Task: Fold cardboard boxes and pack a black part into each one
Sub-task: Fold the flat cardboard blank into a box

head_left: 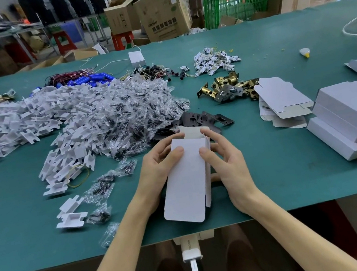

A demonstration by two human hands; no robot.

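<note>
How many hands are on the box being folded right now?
2. The left hand grips the white box at its left edge; the right hand holds its right edge.

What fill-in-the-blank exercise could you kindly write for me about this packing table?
The box held by the left hand and right hand is coloured ____. The stacked boxes lie on the person's ____ side. The clear bags lie to the ____ of the black parts.
Missing words: white; right; left.
</note>
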